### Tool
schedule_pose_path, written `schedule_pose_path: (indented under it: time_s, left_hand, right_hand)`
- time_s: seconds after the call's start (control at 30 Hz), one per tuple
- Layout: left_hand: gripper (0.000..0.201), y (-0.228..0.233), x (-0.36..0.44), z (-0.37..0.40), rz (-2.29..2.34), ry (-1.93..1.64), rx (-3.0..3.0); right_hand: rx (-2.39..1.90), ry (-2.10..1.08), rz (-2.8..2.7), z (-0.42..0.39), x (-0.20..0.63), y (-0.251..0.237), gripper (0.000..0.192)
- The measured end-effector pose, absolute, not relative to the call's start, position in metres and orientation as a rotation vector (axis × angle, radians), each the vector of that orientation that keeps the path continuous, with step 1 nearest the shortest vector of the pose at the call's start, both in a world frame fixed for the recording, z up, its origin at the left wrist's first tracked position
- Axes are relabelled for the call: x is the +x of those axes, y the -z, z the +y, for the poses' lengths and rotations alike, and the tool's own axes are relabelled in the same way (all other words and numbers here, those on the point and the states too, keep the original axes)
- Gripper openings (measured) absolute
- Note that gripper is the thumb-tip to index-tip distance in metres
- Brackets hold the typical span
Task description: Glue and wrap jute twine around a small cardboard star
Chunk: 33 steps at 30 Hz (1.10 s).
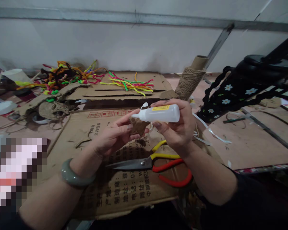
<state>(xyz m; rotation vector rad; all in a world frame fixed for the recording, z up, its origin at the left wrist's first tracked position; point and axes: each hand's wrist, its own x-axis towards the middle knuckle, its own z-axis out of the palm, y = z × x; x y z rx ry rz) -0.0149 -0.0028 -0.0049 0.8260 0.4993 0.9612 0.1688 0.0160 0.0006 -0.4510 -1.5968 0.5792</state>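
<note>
In the head view my right hand grips a translucent white glue bottle with a yellow label, tilted almost level. Its nozzle points left and meets the upper edge of a small brown cardboard piece, which looks star-shaped. My left hand pinches that piece between thumb and fingers. The bottle's small cap hangs open beside the nozzle. Below both hands, scissors with yellow and red handles lie on a printed cardboard sheet. Cardboard scraps rest left of my left hand.
Colourful pipe cleaners lie on a cardboard box behind, with a tangled heap further left. A twine roll and a large black flowered bottle stand at right. A twine-wrapped object sits at left.
</note>
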Motion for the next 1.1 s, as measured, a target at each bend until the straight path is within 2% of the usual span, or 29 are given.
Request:
schedule_pose_path:
  time_s: [0.13, 0.37, 1.1]
  left_hand:
    - [0.041, 0.0044, -0.0144, -0.0026, 0.542, -1.002, 0.814]
    - [0.035, 0.0054, -0.0117, -0.0004, 0.546, -1.039, 0.753]
    - [0.022, 0.0062, -0.0112, 0.0026, 0.611, -1.092, 0.697]
  right_hand:
    - [-0.450, -0.565, -1.599, 0.0166, 0.1687, -0.0007, 0.040]
    - [-0.352, -0.589, -1.537, 0.0181, 0.1684, -0.0013, 0.042]
    - [-0.442, -0.584, -1.692, 0.0164, 0.1697, 0.0019, 0.044]
